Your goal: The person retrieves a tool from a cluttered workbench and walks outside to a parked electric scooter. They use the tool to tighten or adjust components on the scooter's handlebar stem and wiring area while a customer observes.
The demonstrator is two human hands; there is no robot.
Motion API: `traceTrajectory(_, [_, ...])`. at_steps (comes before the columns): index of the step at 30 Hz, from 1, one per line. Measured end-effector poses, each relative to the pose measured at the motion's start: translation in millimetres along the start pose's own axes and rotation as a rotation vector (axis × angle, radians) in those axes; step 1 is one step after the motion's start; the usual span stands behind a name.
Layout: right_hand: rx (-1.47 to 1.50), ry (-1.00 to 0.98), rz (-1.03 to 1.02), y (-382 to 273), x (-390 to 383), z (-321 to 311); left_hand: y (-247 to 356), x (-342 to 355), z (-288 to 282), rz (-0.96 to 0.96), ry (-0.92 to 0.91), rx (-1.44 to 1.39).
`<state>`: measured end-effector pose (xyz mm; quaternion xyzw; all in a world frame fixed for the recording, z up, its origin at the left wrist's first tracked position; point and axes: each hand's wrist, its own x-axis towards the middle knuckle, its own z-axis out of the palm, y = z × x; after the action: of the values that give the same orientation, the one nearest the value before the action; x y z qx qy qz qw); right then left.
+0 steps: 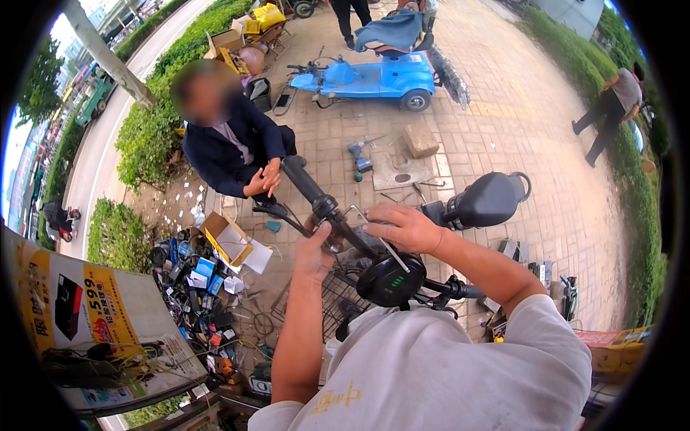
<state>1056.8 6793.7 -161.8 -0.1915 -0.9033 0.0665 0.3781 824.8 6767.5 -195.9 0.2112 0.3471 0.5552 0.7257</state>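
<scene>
My left hand (314,253) is closed at the brake lever (287,218), beside the left grip (303,179) of an electric bike's handlebar (356,241). Its fingertips are partly hidden behind the lever mount. Over the middle of the bar, my right hand (404,225) has its fingers bent round a thin silver hex key (395,255). The key's short bent end points toward the left grip, and its long end reaches over the round black display (390,280), which shows green bars. A black saddle (489,200) and a wire basket (330,305) belong to the bike.
A person in a dark suit (233,151) sits close by the left grip. A heap of parts and boxes (201,280) lies at left. Beyond the bike are a blue drill (359,156), a stone block (420,140) and a blue three-wheeled scooter (366,75). Another person (614,104) walks at right.
</scene>
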Motion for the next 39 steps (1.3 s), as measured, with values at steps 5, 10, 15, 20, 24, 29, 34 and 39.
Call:
traceTrajectory(5, [0.193,-0.077,0.298,7,42,2,1,-1,2,0.025,0.001,-0.002])
traceTrajectory(10, [0.451,-0.151,0.863,51,100,40,3,-3,6,0.03,0.038,-0.035])
traceTrajectory(15, [1.01,-0.222,1.459,83,53,72,3,0,4,-0.043,0.024,-0.039])
traceTrajectory(20, [0.744,-0.046,1.213,57,28,74,-2,0,4,0.018,0.058,-0.065])
traceTrajectory(24, [0.847,-0.019,0.817,50,8,65,1,1,2,0.009,0.026,-0.054])
traceTrajectory(29, [0.68,-0.14,0.728,23,23,33,0,-3,8,0.034,0.061,-0.069])
traceTrajectory(34, [0.717,-0.314,0.82,28,36,19,0,-1,2,0.01,0.027,-0.045])
traceTrajectory(39, [0.529,-0.084,0.784,40,28,18,1,0,0,-0.034,0.022,-0.016])
